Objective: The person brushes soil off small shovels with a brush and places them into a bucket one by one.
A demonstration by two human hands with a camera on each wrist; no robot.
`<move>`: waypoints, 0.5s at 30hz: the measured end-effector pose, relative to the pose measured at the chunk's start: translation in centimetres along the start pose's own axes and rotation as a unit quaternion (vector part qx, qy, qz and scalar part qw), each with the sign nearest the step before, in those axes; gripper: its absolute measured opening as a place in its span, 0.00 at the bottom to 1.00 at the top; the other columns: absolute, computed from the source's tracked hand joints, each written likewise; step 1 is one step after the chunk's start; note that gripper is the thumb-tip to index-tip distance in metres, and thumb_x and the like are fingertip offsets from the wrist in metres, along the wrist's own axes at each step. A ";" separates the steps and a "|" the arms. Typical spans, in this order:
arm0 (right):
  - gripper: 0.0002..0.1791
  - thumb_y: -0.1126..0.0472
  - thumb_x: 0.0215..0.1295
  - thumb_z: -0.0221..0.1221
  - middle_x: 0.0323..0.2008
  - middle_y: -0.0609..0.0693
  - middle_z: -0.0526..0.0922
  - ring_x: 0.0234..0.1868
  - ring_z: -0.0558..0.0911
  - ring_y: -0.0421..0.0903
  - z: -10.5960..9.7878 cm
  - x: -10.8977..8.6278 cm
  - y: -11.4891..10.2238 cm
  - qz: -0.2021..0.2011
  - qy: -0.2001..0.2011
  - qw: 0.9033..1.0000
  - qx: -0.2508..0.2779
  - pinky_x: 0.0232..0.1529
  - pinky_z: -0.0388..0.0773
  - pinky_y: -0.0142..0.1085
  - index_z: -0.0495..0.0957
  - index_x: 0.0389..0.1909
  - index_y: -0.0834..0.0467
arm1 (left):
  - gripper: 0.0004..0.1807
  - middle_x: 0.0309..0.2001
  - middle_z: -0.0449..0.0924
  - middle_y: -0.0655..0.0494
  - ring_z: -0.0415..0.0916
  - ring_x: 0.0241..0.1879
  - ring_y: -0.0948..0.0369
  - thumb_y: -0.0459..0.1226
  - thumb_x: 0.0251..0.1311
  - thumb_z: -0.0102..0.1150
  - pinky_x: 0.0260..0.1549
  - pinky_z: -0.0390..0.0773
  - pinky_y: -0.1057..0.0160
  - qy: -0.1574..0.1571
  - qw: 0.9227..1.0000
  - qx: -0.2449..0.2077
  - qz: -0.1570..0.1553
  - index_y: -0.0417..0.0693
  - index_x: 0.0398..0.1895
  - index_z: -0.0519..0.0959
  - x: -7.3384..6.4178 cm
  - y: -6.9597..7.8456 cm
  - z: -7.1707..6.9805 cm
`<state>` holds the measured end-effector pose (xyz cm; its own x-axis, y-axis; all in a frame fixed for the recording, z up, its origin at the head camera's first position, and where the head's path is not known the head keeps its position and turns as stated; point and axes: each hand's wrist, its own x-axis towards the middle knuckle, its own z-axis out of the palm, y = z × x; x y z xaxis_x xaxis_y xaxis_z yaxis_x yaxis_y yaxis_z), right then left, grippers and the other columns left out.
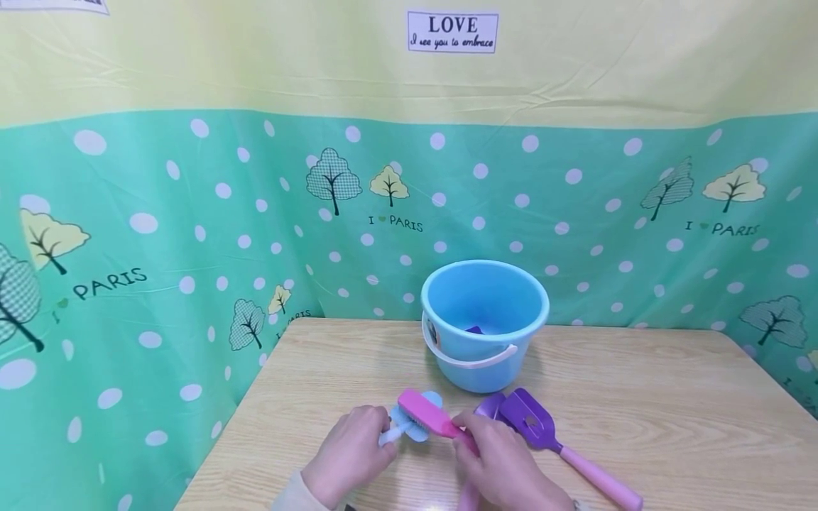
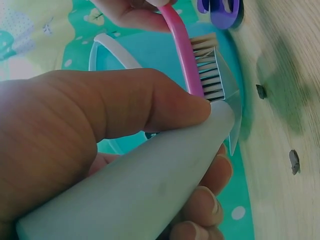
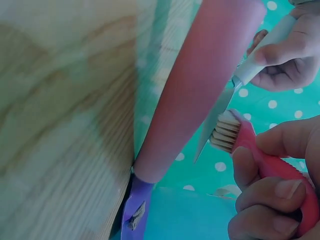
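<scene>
The left hand (image 1: 354, 451) grips a pale-blue tool (image 1: 397, 430) by its handle; between the hands, its head meets the bristles of a pink brush (image 1: 431, 413) gripped by the right hand (image 1: 505, 454). Beyond both, a bucket (image 1: 484, 369) stands on the desk (image 1: 307, 383).

A round light-blue plastic bucket (image 1: 482, 377) with a whitish carrying handle (image 1: 473, 364) hanging across its front stands upright toward the back of a pale wood-grain surface (image 1: 677, 404), with a small purple piece (image 1: 474, 330), too hidden to identify, showing inside. Just in front of it lie a purple flat-bladed scoop (image 1: 543, 433) with a long pink handle and, beside its blade, a partly covered second purple-headed tool (image 1: 491, 404). Behind hangs a yellow-and-green cloth curtain (image 1: 543, 284) printed with white dots, trees, "PARIS" lettering and a "LOVE" label (image 1: 453, 33).
</scene>
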<state>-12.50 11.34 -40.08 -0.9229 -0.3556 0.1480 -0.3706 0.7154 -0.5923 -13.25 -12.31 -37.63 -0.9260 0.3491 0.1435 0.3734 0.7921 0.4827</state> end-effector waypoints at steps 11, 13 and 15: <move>0.14 0.59 0.63 0.58 0.23 0.35 0.70 0.23 0.69 0.33 0.1 0.3 0.6 0.001 0.017 0.999 -0.038 0.22 0.66 0.30 0.77 0.50 0.53 | 0.04 0.18 0.67 0.63 0.61 0.16 0.69 0.30 0.41 0.62 0.12 0.65 0.69 -0.002 1.000 -0.001 -0.003 0.45 0.19 0.76 -0.2 0.1 0.0; 0.14 0.60 0.63 0.59 0.24 0.35 0.71 0.23 0.69 0.33 0.1 0.4 0.8 -0.002 0.024 0.999 -0.044 0.23 0.67 0.30 0.78 0.50 0.54 | 0.03 0.18 0.68 0.63 0.61 0.15 0.69 0.30 0.41 0.61 0.12 0.65 0.69 -0.005 1.000 -0.002 -0.006 0.45 0.19 0.76 -0.2 0.1 0.0; 0.15 0.60 0.62 0.59 0.27 0.36 0.74 0.25 0.70 0.33 0.1 0.4 0.9 -0.003 0.032 0.998 -0.054 0.25 0.69 0.31 0.78 0.50 0.54 | 0.03 0.18 0.68 0.63 0.61 0.15 0.69 0.30 0.41 0.61 0.12 0.66 0.69 -0.005 1.000 0.000 -0.006 0.45 0.19 0.77 -0.2 0.2 0.0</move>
<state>-13.20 11.77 -40.66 -0.9243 -0.3226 0.2041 -0.3817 0.7760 -0.5022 -12.97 -12.25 -37.57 -0.9296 0.3452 0.1291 0.3629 0.7961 0.4844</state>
